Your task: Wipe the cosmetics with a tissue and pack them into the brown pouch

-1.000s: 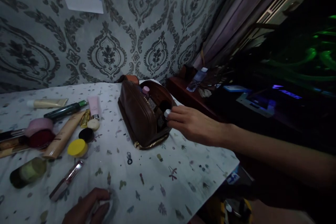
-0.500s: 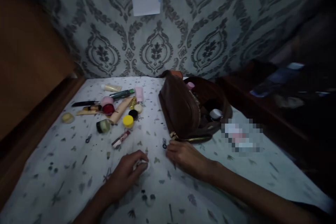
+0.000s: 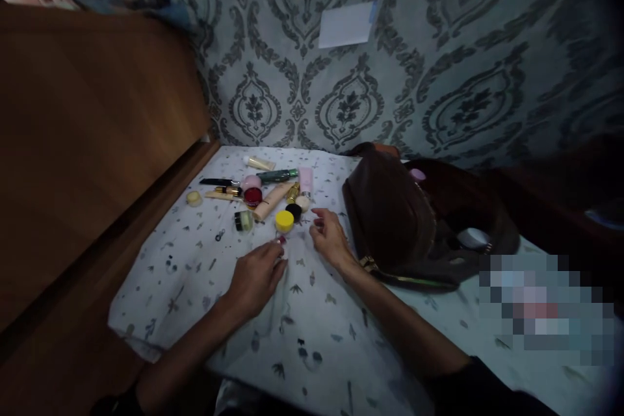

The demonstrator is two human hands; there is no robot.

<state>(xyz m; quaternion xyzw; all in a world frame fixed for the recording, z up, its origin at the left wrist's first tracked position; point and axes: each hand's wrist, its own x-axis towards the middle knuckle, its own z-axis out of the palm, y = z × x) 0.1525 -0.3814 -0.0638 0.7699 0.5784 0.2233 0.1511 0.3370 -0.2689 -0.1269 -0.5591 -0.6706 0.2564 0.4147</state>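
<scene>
My left hand (image 3: 257, 275) is over a small lip gloss tube (image 3: 281, 241), its fingers closed on it; only the reddish end shows and the rest is hidden. My right hand (image 3: 331, 237) is open, fingers apart, just right of a cream-white jar (image 3: 303, 204) and a black-lidded jar (image 3: 293, 210). A yellow-lidded jar (image 3: 284, 221) stands between the hands. Farther left are a dark red jar (image 3: 253, 197), a greenish jar (image 3: 244, 221), a beige tube (image 3: 273, 200) and a pink tube (image 3: 305, 180). The brown bag (image 3: 390, 214) lies open beside my right forearm.
A patterned white cloth (image 3: 273, 351) covers the surface. Behind it hangs patterned fabric with a white card (image 3: 346, 25). A brown wooden panel (image 3: 97, 123) borders the left side. A blurred-out item (image 3: 541, 312) lies at the right.
The view has turned left. My left hand has moved forward onto the lip gloss tube. My right hand has left the bag's front edge, moved toward the jars, and spread its fingers.
</scene>
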